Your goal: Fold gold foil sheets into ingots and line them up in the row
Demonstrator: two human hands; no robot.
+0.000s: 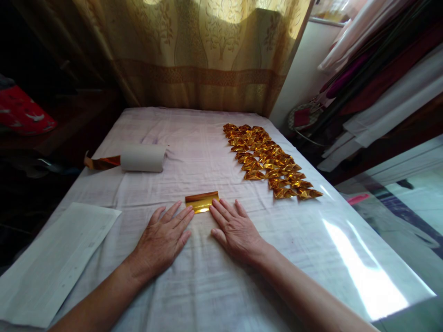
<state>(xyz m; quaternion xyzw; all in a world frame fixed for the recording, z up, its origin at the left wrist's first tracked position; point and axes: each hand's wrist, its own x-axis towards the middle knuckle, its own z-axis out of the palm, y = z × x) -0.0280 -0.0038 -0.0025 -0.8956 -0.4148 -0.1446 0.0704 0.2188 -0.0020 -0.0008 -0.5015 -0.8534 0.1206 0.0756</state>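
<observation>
A small sheet of shiny gold foil paper (202, 203) lies on the cloth-covered table, its far edge showing a darker band. My left hand (161, 237) rests flat with fingers spread, its fingertips at the sheet's left near corner. On the other side, my right hand (237, 230) is also flat and open, fingertips touching the right end of the sheet. To the right, farther back, several folded gold foil pieces (263, 157) sit in slanting rows. They have pointed ends.
A pale cardboard-like cylinder (143, 158) lies at the back left, with gold foil strip (104, 162) sticking out of its left end. A white sheet or packet (58, 258) is at the left edge. Behind the table (194, 133) hangs a curtain (207, 55); clothes (384, 92) hang at right.
</observation>
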